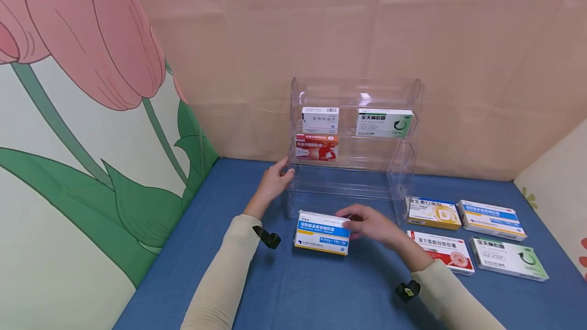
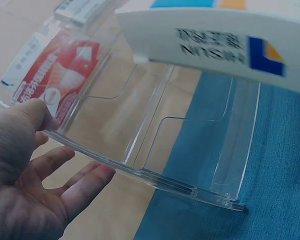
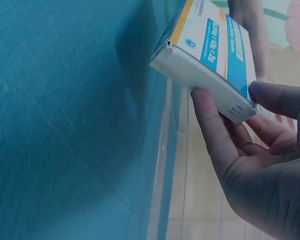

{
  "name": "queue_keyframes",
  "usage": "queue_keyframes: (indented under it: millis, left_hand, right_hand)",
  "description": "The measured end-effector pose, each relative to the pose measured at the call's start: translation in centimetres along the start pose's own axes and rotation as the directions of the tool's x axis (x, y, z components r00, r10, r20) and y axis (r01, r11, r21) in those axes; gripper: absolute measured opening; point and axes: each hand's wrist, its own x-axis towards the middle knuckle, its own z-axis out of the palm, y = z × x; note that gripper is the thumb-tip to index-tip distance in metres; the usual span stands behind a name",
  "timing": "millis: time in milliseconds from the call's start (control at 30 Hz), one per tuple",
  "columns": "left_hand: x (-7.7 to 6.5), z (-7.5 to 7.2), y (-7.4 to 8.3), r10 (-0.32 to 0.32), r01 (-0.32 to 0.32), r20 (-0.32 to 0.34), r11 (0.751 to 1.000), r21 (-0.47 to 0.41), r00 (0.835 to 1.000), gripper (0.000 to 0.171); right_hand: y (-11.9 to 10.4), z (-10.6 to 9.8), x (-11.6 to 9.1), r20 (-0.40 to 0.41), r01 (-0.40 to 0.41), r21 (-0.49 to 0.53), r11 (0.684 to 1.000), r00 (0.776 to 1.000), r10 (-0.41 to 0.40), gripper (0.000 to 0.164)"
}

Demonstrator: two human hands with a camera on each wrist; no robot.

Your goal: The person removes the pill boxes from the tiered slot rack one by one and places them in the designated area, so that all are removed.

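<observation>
A white, blue and yellow medicine box (image 1: pixel 322 233) is held up in front of a clear tiered rack (image 1: pixel 339 192). My right hand (image 1: pixel 369 225) pinches it by its right end, thumb on the printed face, fingers at the end and behind. In the right wrist view the fingertips (image 3: pixel 205 102) press on the box's white end. My left hand (image 1: pixel 275 182) holds the rack's left side edge, its thumb (image 2: pixel 37 112) hooked over near a red medicine box (image 1: pixel 317 147) and the other fingers spread outside. The red box stands on the rack's middle tier.
A white box (image 1: pixel 320 120) and a green-and-white box (image 1: pixel 384 123) stand on the tier above. To the right on the blue cloth lie a yellow vitamin D box (image 1: pixel 433 213), a blue-white box (image 1: pixel 492 219), a red-white box (image 1: pixel 442 251) and a green-white box (image 1: pixel 509 258).
</observation>
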Motion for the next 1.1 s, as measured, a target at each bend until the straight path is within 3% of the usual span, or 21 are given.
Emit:
queue_keyframes:
  millis: [567, 1100]
  left_hand:
    - [-0.1, 0.0, -0.2, 0.020, -0.020, -0.001, 1.000, 0.001, 1.000, 0.061]
    - [0.0, 0.1, -0.3, 0.007, -0.007, -0.002, 1.000, 0.014, 1.000, 0.061]
  right_hand:
    - [-0.1, 1.9, 1.6, 0.080, -0.027, 0.006, 1.000, 0.996, 0.026, 0.032]
    - [-0.1, 2.4, 2.8, 0.077, -0.080, -0.052, 0.995, 0.993, 0.084, 0.029]
